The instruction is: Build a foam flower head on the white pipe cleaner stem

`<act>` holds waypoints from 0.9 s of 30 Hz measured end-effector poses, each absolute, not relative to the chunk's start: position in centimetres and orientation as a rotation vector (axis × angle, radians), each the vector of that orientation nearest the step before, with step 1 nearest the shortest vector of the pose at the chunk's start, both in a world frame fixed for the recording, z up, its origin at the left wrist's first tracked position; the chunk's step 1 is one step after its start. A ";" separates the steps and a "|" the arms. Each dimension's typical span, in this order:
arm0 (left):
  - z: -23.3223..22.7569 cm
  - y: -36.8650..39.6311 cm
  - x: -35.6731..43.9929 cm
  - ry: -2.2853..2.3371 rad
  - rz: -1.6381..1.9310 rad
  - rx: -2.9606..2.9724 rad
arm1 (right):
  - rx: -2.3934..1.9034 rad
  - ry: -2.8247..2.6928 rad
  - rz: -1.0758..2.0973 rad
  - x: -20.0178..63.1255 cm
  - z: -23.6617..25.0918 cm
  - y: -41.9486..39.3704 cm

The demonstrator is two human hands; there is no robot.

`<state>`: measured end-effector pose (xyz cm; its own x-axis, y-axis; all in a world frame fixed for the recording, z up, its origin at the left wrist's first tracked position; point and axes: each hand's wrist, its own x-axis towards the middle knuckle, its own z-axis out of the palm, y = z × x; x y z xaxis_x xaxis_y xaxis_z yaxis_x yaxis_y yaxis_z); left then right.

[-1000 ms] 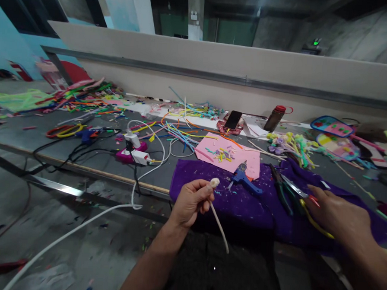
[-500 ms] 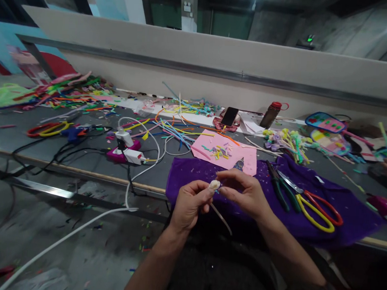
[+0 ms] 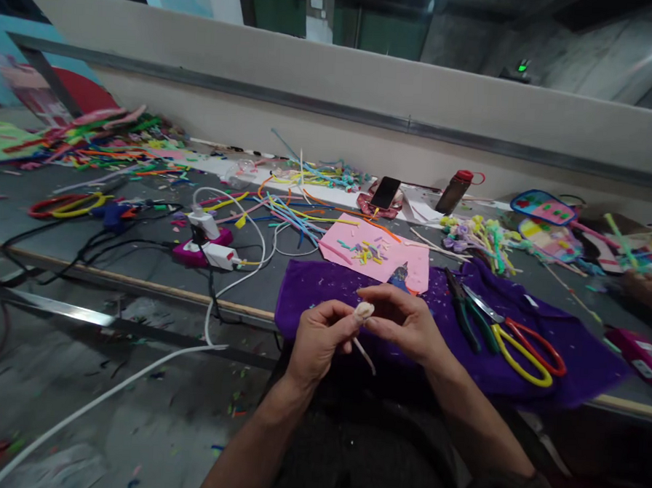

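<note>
My left hand (image 3: 319, 340) pinches a small cream-white pipe-cleaner piece (image 3: 364, 311) between thumb and fingers. The piece has a rounded, coiled head, and its thin pale stem (image 3: 364, 355) hangs below, slanting down to the right. From the other side, my right hand (image 3: 409, 323) has thumb and fingertips closed around the head. Both hands are above the near edge of a purple cloth (image 3: 324, 284). Just beyond them is a pink sheet (image 3: 340, 245) bearing several short coloured bits (image 3: 370, 252) and a blue-handled tool (image 3: 399, 275) whose kind I cannot make out.
Green-handled pliers (image 3: 472, 321) and scissors (image 3: 528, 349) with red and yellow handles lie right of my hands. A power strip (image 3: 205, 248) with cables sits left. Behind are a phone (image 3: 386, 193), a bottle (image 3: 455, 191) and pipe-cleaner bundles (image 3: 482, 241). Another person's hand (image 3: 648, 294) shows far right.
My right thumb and fingertips have closed in on the cream head. Its stem hangs a little differently, with less of it showing. The whole view has shifted slightly.
</note>
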<state>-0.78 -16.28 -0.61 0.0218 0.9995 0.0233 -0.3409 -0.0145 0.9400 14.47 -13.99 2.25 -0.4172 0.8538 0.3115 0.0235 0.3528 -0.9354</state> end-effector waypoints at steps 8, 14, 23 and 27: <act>-0.6 -16.4 -0.9 1.019 1.334 1.172 | -0.866 -1.826 1.137 14.3 2.8 -13.7; -0.5 -16.3 -1.2 1.039 1.254 1.213 | -0.937 -1.857 1.191 14.3 2.8 -13.3; -1.1 -15.6 -1.1 0.919 1.144 1.097 | -0.915 -1.761 1.426 15.1 2.6 -12.7; -1.3 -15.5 -1.1 0.886 1.118 1.075 | -0.910 -1.691 1.449 15.0 2.1 -12.3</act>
<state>-1.09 -15.47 -1.26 0.2261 0.9737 -0.0275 -0.2489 0.0850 0.9648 15.05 -12.34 2.12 -0.4917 0.8674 0.0757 0.0581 0.1194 -0.9911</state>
